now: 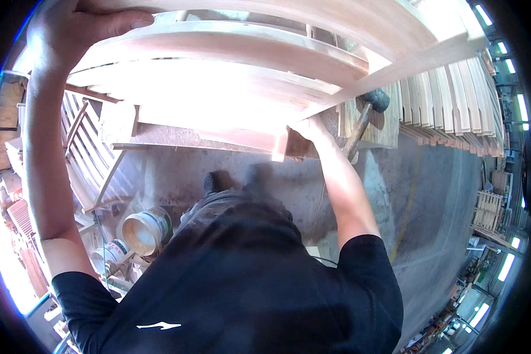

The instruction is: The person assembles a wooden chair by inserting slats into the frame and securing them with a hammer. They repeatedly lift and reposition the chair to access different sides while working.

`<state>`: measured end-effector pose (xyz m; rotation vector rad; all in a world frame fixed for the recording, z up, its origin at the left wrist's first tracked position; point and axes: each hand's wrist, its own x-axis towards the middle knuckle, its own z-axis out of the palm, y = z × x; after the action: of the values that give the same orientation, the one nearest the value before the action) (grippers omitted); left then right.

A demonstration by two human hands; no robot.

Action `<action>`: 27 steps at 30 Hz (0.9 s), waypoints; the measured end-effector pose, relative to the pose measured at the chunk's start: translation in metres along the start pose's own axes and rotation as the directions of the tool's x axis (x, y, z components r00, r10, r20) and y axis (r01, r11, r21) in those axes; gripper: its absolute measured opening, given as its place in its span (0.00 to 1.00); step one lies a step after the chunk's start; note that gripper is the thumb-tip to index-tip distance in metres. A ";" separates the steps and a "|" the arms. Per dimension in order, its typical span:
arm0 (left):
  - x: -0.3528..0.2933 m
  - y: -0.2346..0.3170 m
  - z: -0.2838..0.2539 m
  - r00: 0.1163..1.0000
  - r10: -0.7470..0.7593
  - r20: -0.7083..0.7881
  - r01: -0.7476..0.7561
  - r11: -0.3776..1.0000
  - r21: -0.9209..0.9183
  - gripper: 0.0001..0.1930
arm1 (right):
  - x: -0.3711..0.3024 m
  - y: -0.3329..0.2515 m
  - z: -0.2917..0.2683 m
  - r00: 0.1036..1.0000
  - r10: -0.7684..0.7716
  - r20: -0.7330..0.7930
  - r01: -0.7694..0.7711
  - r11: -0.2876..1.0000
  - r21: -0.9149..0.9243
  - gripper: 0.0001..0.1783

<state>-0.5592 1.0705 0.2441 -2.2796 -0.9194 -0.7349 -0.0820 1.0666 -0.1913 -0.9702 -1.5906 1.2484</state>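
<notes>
Across the head view from ten to two o'clock, a slatted wooden frame (218, 46) is held above a workbench (171, 135). At eleven o'clock, its upper rail is grasped by the left hand (68, 26), the thumb being laid along the wood. Just above the centre, toward one o'clock, the frame's near corner is met by the right hand (308, 128); its fingers are hidden, so whether they are clenched cannot be told. Farther along at two o'clock, a mallet (358, 133) is seen beside stacked wooden pieces (448, 97). Two buckets (143, 233) are placed at eight o'clock.
</notes>
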 end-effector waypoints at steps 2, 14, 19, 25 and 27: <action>0.003 0.001 0.001 1.000 0.010 0.021 -0.009 1.000 -0.021 0.40 | -0.001 -0.009 0.004 0.995 -0.098 -0.034 0.093 0.988 -0.125 0.09; 0.002 0.005 0.013 1.000 -0.016 -0.013 0.015 0.999 -0.049 0.42 | -0.016 -0.077 -0.043 0.994 0.072 0.085 0.047 0.420 -0.906 0.32; 0.007 0.013 -0.008 0.995 -0.055 0.083 0.067 0.985 -0.157 0.39 | -0.061 -0.014 -0.145 0.674 -0.234 -0.701 -0.650 0.264 -0.713 0.36; 0.037 0.038 -0.018 0.986 -0.105 0.127 0.086 0.985 0.148 0.37 | -0.051 0.015 -0.190 0.467 0.420 -0.779 -0.871 0.374 -0.320 0.43; 0.047 0.044 -0.009 0.995 -0.080 -0.067 0.086 0.992 0.095 0.38 | -0.044 0.038 -0.204 0.413 0.270 -0.870 -0.878 0.374 -0.300 0.29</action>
<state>-0.5002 1.0587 0.2687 -2.1318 -1.0035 -0.7756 0.1276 1.0942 -0.2115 -2.5025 -0.9944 0.3749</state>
